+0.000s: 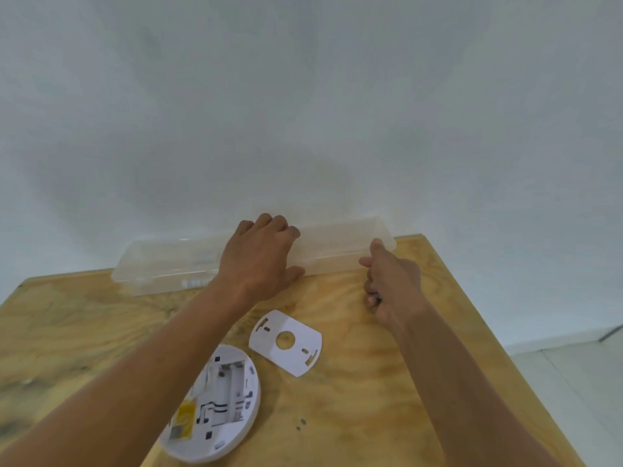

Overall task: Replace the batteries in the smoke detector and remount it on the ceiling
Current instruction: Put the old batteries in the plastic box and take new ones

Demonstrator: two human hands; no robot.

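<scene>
Plywood table fills the lower part of the view, its far edge against a white wall. Along that far edge lies a long clear plastic box, the landmark here, with its lid down.

Resting on top of the box near its middle is the left hand, fingers curled over the far side of the lid and thumb pressed along the near edge, so it grips the box. At the right end of the box the right hand has its forefinger touching the near corner; the other fingers are clenched into the palm around something small and dark, which cannot be made out.

Nearer than the box, between the two forearms, lies a flat white mounting plate with a round hole in its middle. Nearer still and a little left, partly hidden under the left forearm, the smoke detector lies back side up, its battery compartment open and showing no batteries.
</scene>
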